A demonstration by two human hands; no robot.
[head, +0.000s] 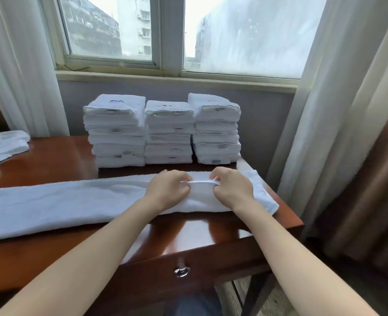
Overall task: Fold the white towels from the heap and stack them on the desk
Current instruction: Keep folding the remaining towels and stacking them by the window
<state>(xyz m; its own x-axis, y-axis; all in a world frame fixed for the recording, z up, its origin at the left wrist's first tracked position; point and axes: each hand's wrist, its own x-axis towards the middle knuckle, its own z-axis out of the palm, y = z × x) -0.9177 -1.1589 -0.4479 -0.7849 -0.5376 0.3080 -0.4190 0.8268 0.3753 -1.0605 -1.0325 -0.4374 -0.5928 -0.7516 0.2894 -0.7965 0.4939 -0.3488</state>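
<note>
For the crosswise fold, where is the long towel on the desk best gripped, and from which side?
Likely the long towel at its right short end, both corners pinched from above on the near side. It lies flat along the desk, that end is free, and the folded stacks crowd its far edge. The left hand and right hand pinch a ridge further in.

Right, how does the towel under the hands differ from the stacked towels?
The long towel lies as one strip across the desk; the stacked towels are compact blocks in three piles. The left hand and right hand pinch the long towel; no hand touches the stacked towels. Both are white.
</note>
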